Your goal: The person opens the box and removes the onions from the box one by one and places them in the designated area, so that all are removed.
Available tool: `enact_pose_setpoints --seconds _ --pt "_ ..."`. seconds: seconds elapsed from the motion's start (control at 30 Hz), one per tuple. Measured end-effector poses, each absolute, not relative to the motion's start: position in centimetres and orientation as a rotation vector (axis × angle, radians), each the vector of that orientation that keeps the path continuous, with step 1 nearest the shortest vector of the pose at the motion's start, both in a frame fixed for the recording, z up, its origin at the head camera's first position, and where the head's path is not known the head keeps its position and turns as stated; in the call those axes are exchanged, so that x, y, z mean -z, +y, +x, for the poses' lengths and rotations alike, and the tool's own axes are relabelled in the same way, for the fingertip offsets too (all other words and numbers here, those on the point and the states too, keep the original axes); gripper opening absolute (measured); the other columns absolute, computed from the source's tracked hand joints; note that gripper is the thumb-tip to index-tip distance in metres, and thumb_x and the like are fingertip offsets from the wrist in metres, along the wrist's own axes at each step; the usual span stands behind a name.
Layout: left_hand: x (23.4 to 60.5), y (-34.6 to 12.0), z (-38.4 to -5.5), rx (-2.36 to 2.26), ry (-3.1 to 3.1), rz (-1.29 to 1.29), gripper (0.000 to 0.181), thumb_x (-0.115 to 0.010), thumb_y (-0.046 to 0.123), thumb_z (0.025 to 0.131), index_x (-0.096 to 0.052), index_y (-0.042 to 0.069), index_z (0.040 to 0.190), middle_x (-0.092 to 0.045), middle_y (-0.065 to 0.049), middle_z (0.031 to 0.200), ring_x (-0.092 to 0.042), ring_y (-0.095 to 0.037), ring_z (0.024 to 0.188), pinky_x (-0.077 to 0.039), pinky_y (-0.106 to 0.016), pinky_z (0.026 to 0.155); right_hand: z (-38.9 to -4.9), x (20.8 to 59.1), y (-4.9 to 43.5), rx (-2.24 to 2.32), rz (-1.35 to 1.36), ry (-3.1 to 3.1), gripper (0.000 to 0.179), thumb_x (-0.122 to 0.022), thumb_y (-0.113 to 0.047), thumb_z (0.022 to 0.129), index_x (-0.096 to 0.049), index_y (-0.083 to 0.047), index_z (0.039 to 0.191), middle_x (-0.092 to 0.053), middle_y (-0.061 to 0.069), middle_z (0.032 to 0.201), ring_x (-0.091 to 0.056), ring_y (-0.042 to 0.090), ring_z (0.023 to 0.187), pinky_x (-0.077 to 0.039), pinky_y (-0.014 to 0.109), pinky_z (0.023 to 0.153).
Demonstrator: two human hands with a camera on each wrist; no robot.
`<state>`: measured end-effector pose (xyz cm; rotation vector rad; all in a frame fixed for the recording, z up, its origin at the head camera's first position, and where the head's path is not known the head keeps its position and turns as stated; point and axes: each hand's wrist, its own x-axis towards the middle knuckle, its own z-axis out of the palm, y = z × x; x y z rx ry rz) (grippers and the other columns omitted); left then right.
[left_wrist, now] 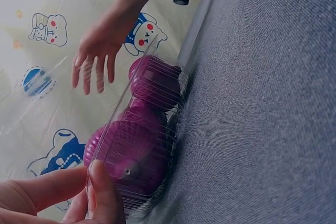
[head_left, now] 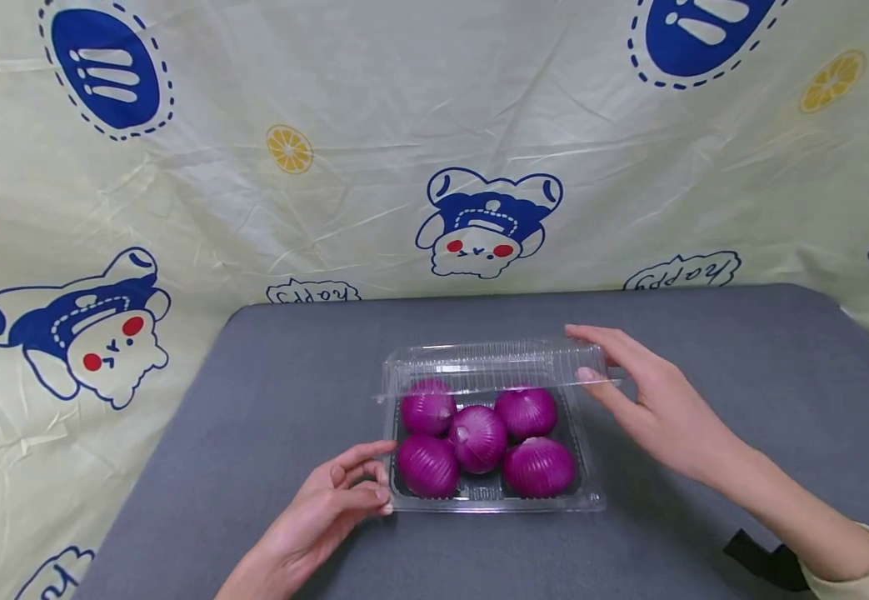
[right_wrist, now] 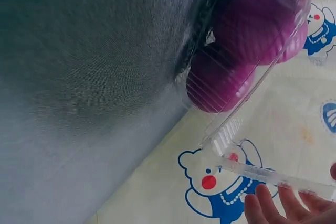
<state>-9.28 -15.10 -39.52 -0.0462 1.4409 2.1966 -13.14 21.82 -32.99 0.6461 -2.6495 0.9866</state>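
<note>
A clear plastic clamshell box (head_left: 494, 505) holds several purple onions (head_left: 477, 439), one in the middle and the others toward its corners. Its hinged lid (head_left: 494, 367) stands raised along the far side. My left hand (head_left: 332, 500) pinches the box's left rim between thumb and fingers; the thumb (left_wrist: 102, 187) lies on the rim in the left wrist view. At the lid's right end is my right hand (head_left: 655, 400), its fingers fairly straight and touching the lid. In the right wrist view those fingertips (right_wrist: 286, 203) show behind the lid's edge, with the thumb on the other side.
The box rests on a grey cloth-covered table (head_left: 292, 375). Behind the table hangs a pale printed curtain (head_left: 374, 208) with cartoon figures and orange slices. A black strap (head_left: 764, 560) is by the right wrist, near a cream sleeve (head_left: 854, 567).
</note>
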Motion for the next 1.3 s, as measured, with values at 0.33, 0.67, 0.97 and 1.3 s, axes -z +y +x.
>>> enact_pose_setpoints --seconds 0.33,0.67,0.97,1.3 --pt "39.5 -15.0 -9.3 -2.191 1.449 -0.071 0.063 -0.061 -0.012 0.085 -0.038 -0.008 0.143 -0.054 -0.009 0.095 -0.058 -0.019 0.079 -0.055 -0.028 0.079 -16.7 32.9 21.2 -1.331 0.545 -2.585 0.048 -0.043 -0.023 0.106 -0.035 -0.018 0.152 -0.047 0.007 0.144 -0.048 0.025 0.129 -0.043 0.021 0.101" --pt "39.4 -15.0 -9.3 -2.192 1.434 -0.079 0.062 -0.062 -0.012 0.084 -0.04 -0.007 0.143 -0.055 -0.009 0.095 -0.059 -0.019 0.08 -0.055 -0.028 0.079 -19.5 33.1 20.7 -1.519 0.597 -2.513 0.052 -0.039 -0.022 0.107 -0.022 -0.028 0.156 -0.05 0.009 0.142 -0.046 0.027 0.131 -0.042 0.055 0.103" --pt "39.3 -15.1 -9.3 -2.191 1.438 -0.097 0.063 -0.062 -0.012 0.085 -0.04 -0.007 0.143 -0.055 -0.009 0.096 -0.058 -0.019 0.081 -0.055 -0.029 0.08 -21.5 34.0 20.5 -1.628 0.631 -2.474 0.058 -0.039 -0.006 0.105 -0.018 -0.02 0.157 -0.044 0.015 0.147 -0.045 0.032 0.132 -0.04 0.053 0.105" --pt "39.3 -15.2 -9.3 -2.202 1.41 -0.11 0.062 -0.06 -0.013 0.086 -0.038 -0.007 0.144 -0.055 -0.009 0.097 -0.06 -0.02 0.083 -0.055 -0.034 0.086 -23.8 35.2 20.7 -1.926 0.536 -2.41 0.061 -0.039 -0.005 0.105 -0.016 -0.021 0.159 -0.04 0.021 0.149 -0.044 0.038 0.132 -0.044 0.05 0.102"
